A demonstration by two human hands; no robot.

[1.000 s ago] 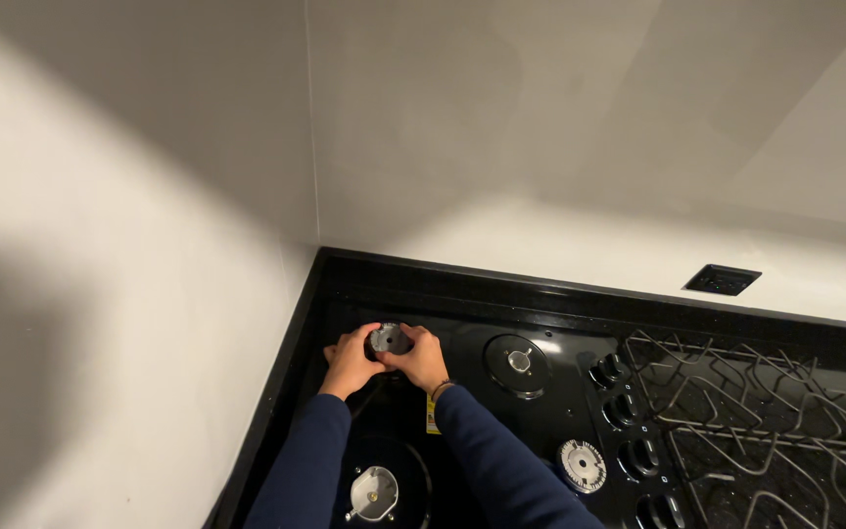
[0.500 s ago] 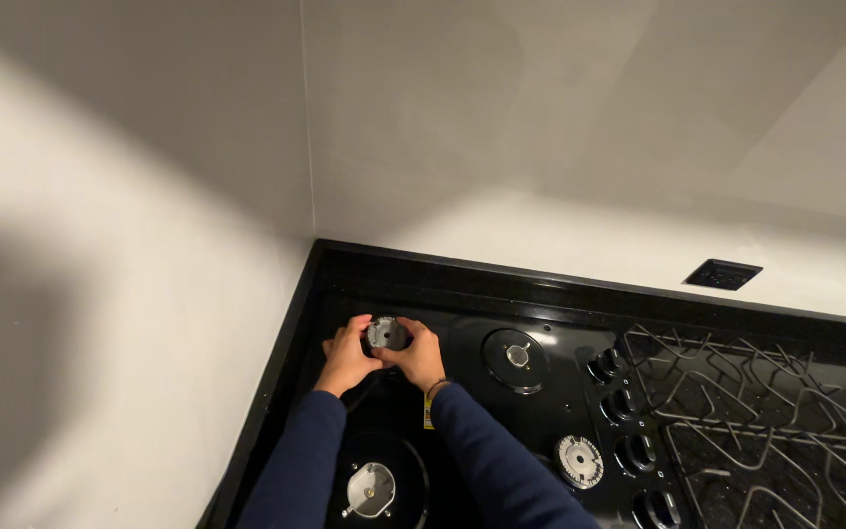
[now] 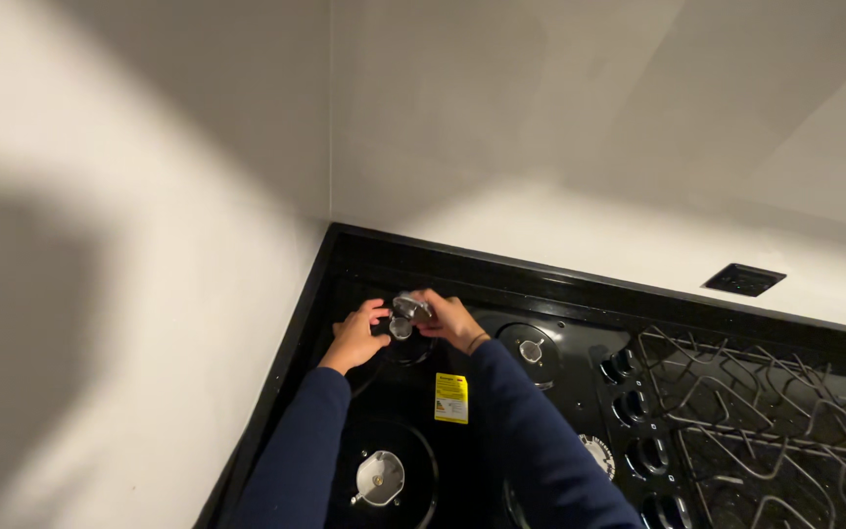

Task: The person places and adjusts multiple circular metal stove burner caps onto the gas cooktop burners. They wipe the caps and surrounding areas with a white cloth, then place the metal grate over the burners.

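- Right hand (image 3: 447, 318) closed on a small grey metal burner cap (image 3: 409, 306), pinched at its rim between fingertips and thumb; cap tilted, one edge raised off the burner.
- Cap held just above the rear-left burner base (image 3: 405, 345) of a black gas cooktop (image 3: 501, 294), close to the corner where two white walls (image 3: 149, 245) meet. Judged to be held tilted so that its underside could be seen or lined up with the seat below.
- Left hand (image 3: 354, 338) resting beside that burner, fingers curled toward the cap. Could not tell whether fingertips touched the cap or only the glass; no firm grasp visible, hand appeared empty. Probably placed there to steady or guide.
- Both forearms in dark blue sleeves (image 3: 305, 441), reaching far forward; a dark band at the right wrist.
- Front-left burner (image 3: 381, 477) near the left sleeve, bare of grate, pale metal head exposed.
- Rear-centre burner (image 3: 531, 350) just right of the right hand, likewise uncovered.
- Yellow label (image 3: 450, 398) stuck on the glass between the sleeves.
- Row of black knobs (image 3: 629, 407) well apart from the hands, toward the right.
- Black wire grates (image 3: 766, 411) stacked on the right half of the cooktop, plausibly set aside to leave the left burners reachable.
- Dark square vent (image 3: 744, 279) in the white counter behind the cooktop.
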